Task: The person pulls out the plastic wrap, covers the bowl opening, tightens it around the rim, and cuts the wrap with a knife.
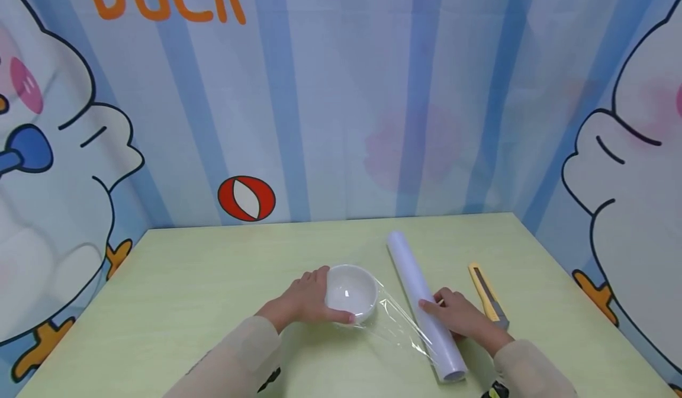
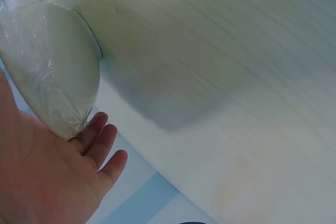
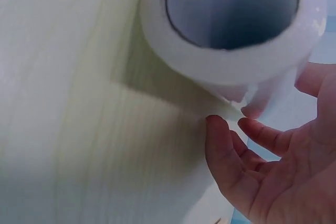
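Note:
A white bowl [image 1: 348, 294] stands near the middle of the table, held at its left side by my left hand [image 1: 306, 300]. The thumb crosses the near rim, with the index finger at the far left. Clear plastic wrap [image 1: 399, 321] stretches from the bowl rightward to a long roll of plastic wrap [image 1: 418, 291]. In the left wrist view, wrinkled film clings to the outside of the bowl [image 2: 58, 66]. My right hand [image 1: 460, 315] grips the roll's lower half, thumb on top. Its other fingers [image 3: 223, 156] curl beside the roll's hollow end [image 3: 184, 56].
A yellow and grey utility knife [image 1: 487, 294] lies on the table right of the roll, close to my right hand. The pale green table [image 1: 213, 273] ends at a blue striped backdrop [image 1: 341, 90] with cartoon ducks on either side.

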`<state>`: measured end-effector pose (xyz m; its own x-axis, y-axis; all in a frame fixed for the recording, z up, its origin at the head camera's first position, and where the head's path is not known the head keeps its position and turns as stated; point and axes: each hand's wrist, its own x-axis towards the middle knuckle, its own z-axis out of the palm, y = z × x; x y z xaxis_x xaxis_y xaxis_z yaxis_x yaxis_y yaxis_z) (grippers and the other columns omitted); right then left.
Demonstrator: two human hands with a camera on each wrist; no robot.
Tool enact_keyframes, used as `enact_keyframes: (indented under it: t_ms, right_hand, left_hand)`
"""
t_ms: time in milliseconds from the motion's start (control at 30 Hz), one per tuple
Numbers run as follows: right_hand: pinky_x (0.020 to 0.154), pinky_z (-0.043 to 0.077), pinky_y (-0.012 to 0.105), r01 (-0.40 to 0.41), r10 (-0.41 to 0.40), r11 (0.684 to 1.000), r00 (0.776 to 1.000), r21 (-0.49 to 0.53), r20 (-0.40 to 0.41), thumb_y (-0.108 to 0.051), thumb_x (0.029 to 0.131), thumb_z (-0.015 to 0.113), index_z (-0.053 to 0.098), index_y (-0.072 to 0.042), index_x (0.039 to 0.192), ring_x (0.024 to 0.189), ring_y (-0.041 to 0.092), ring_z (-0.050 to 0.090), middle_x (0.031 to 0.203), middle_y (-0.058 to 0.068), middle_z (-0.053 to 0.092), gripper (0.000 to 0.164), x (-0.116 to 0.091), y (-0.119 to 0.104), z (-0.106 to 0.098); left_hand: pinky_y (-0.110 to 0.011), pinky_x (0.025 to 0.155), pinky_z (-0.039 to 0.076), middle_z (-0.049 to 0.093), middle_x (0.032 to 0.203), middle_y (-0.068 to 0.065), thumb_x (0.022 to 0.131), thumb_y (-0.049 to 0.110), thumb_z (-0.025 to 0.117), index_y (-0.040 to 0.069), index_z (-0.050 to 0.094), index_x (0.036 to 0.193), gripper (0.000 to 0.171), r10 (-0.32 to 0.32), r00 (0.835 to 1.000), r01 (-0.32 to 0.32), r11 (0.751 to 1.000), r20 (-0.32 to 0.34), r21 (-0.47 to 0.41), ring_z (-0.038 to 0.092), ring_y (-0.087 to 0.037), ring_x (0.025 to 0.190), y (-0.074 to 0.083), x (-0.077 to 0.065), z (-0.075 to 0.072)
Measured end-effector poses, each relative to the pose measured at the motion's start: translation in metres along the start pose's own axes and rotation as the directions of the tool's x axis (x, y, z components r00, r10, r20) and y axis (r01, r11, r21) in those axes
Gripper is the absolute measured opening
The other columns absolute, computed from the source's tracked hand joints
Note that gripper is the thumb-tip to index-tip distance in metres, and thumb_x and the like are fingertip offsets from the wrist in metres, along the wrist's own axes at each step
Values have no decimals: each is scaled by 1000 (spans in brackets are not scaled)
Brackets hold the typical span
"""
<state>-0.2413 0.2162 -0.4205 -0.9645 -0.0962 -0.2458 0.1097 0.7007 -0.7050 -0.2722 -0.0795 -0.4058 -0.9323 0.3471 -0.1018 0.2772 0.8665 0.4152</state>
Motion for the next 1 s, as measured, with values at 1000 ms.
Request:
enact_keyframes:
  t_ms: [1000]
  right_hand:
    - [58, 51, 34, -42, 43, 998, 999, -48, 26, -60, 84, 52, 45, 2, 117, 77, 18, 59, 105, 14, 58, 70, -1, -2, 3]
  left_hand:
    - [-51, 104, 31, 32, 142, -16, 62, 69, 67, 0, 11, 146, 122, -41, 997, 41, 999, 62, -6, 34, -33, 126, 6, -2, -1]
